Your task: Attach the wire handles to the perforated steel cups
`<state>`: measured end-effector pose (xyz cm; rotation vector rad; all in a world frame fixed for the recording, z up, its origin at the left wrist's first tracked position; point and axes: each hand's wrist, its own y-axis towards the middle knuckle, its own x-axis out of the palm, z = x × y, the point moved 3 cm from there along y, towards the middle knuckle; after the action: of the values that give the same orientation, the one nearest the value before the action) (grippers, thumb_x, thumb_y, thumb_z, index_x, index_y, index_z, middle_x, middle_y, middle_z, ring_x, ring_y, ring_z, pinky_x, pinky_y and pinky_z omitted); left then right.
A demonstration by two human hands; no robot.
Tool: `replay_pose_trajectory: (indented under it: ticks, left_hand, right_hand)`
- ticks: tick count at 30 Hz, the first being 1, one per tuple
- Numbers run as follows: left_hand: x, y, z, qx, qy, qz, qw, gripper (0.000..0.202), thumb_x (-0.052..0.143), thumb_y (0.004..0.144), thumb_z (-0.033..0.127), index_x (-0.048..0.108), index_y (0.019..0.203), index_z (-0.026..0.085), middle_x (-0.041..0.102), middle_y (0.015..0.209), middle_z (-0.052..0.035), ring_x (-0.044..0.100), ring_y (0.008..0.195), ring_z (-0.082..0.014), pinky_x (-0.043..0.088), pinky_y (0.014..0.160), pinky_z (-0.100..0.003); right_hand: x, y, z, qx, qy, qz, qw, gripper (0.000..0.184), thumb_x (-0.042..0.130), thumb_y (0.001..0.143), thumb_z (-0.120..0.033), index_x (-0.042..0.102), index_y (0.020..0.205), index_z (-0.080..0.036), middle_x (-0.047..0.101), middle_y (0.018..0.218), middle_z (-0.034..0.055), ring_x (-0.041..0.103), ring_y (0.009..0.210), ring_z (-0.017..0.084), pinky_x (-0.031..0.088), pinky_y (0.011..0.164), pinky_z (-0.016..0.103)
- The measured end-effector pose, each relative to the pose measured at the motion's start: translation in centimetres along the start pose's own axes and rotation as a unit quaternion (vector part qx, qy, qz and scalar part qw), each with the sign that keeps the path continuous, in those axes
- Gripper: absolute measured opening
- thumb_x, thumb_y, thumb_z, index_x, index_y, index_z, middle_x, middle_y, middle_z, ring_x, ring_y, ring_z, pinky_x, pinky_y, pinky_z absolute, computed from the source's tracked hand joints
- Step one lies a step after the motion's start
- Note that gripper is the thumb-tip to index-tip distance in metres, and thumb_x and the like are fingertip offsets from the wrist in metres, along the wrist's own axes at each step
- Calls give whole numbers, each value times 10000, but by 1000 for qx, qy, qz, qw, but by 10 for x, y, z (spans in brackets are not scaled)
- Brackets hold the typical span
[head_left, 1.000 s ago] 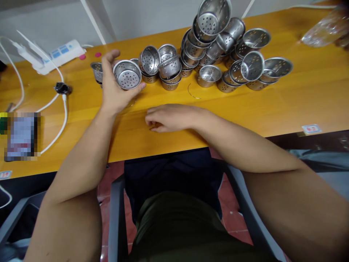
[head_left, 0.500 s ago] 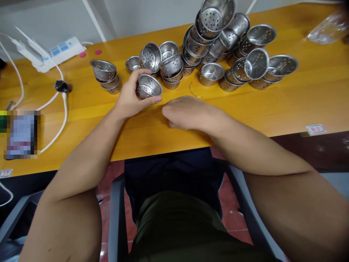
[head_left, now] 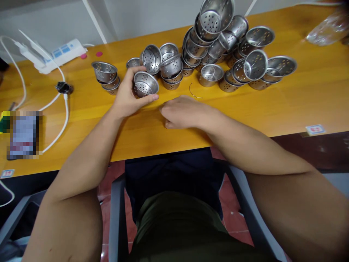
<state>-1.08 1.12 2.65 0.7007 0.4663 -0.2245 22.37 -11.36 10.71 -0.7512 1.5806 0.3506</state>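
Observation:
My left hand (head_left: pixel 130 92) is curved around a small perforated metal cup (head_left: pixel 146 84), thumb at its near side and fingers at the far rim. The cup faces up, slightly tilted. My right hand (head_left: pixel 182 112) is closed in a fist low over the table, just right of the cup; its fingertips are tucked under, so anything inside is hidden. Behind my hands, several similar cups (head_left: pixel 171 66) are stacked and leaning together. A short stack of cups (head_left: pixel 105 74) stands left of my left hand. One single cup (head_left: pixel 211 74) sits beyond my right hand.
A thin bent wire (head_left: pixel 193 91) lies on the yellow table (head_left: pixel 259 112). A tall pile of cups (head_left: pixel 212 22) rises at the back. At left are a white power strip (head_left: pixel 64 54), cables and a blurred phone (head_left: pixel 23 134). A clear plastic bag (head_left: pixel 324 31) lies far right.
My left hand and the cup in it have shifted slightly left. My closed right hand has also moved a little left.

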Motion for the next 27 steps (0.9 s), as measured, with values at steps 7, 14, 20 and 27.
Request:
replay_pose_trajectory:
  ticks: [7,14,20,27]
  left_hand:
    - [-7,7,-5,-13,1,59,998,1284,1170,617,1119,672,1524,359,789,1584,-166,782,1536,-543,638,1406,-732]
    - [-4,4,-18,14,-6,19,1000,1261,1147,682,1113,667,1580,369,790,1587,-168,795,1537,-554,668,1363,-767]
    - [3,2,-9,16,7,17,1000,1293,1137,617,1160,691,1527,357,821,1524,-164,829,1445,-543,695,1309,-754]
    - [6,1,-18,67,-20,-6,998,1363,1071,676,1222,631,1657,384,788,1666,-118,774,1575,-510,630,1385,-778]
  right_hand:
    - [-28,-4,30,20,72,69,995,229,744,1193,-216,891,1367,-196,914,1179,124,803,1017,336,520,870,417]
    - [-31,2,44,114,206,229,945,440,609,1373,-544,763,1702,-295,922,1323,141,851,998,353,629,849,443]
    - [-27,14,36,115,123,211,963,517,628,1356,-578,741,1757,-272,918,1340,166,846,1105,393,642,907,475]
    - [-23,15,49,120,162,249,947,518,395,1410,-511,749,1729,-310,901,1357,140,825,1196,381,641,922,464]
